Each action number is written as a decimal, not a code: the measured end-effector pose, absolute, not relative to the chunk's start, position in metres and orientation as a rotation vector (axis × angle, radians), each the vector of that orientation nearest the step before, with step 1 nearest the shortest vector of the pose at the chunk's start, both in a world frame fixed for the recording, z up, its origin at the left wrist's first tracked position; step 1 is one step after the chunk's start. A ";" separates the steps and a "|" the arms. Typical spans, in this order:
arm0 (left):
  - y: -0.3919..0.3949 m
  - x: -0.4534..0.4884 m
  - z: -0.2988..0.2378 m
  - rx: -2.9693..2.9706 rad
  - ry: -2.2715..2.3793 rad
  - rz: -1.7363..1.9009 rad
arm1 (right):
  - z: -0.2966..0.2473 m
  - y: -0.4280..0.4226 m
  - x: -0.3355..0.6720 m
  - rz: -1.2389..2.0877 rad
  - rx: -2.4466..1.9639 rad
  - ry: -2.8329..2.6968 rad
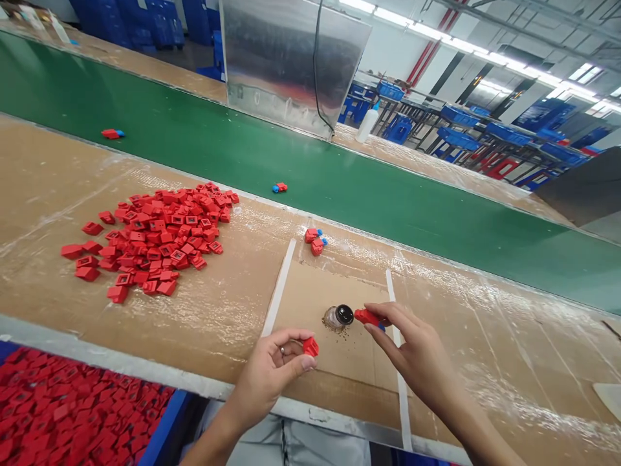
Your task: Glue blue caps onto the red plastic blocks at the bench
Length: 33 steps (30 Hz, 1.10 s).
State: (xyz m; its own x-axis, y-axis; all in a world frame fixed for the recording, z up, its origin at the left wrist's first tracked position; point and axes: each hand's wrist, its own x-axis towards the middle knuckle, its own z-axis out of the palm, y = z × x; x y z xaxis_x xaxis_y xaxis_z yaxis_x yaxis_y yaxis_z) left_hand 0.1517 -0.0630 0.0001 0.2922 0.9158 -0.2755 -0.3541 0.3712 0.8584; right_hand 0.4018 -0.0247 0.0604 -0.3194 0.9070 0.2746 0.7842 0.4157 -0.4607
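Between thumb and fingers, my left hand [274, 362] pinches a small red plastic block [311, 347] with a square opening. My right hand [412, 336] is closed on a red plastic piece with a blue end [367, 316], held just right of a small jar with a black top [343, 314]. The jar stands on a cardboard sheet [310, 291], with dark specks scattered around it. Two red pieces with blue ends [317, 244] lie beyond the sheet. To the left spreads a heap of red blocks [160, 233].
A green conveyor belt [204, 136] runs across behind the bench, carrying two red-and-blue pieces [280, 188]. At lower left a blue bin [162, 430] is full of red blocks. A metal panel [291, 58] and a white bottle [367, 123] stand beyond the belt.
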 end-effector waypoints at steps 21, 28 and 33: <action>-0.063 0.153 0.005 0.797 0.838 0.957 | 0.058 -0.024 0.387 0.293 -1.381 -2.301; -0.063 0.153 0.004 0.784 0.823 0.956 | 0.061 -0.022 0.385 0.244 -1.337 -2.369; -0.062 0.153 0.002 0.767 0.811 0.965 | 0.065 -0.023 0.384 0.241 -1.344 -2.387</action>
